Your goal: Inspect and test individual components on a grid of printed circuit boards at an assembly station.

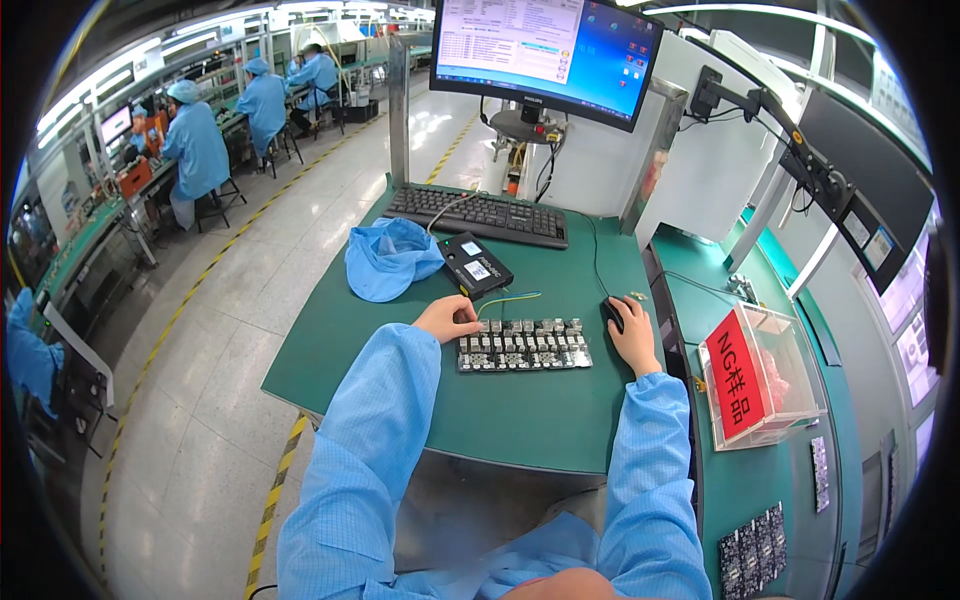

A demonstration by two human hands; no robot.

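A dark circuit board panel (525, 345) with rows of small components lies on the green table (540, 420) in front of me. My left hand (448, 319) rests curled at the panel's left end, touching its edge, where thin wires (508, 297) run toward it. A black box-shaped device (476, 265) with a small label sits just beyond that hand. My right hand (634, 335) lies over a black computer mouse (615, 310) to the right of the panel. Both arms wear light blue sleeves.
A black keyboard (480, 214) and a monitor (545, 50) stand at the back. A blue cloth cap (390, 258) lies left of the device. A clear bin with a red label (760, 375) sits right, with dark boards (752, 548) nearby. Other people in blue work at far-left benches (200, 140).
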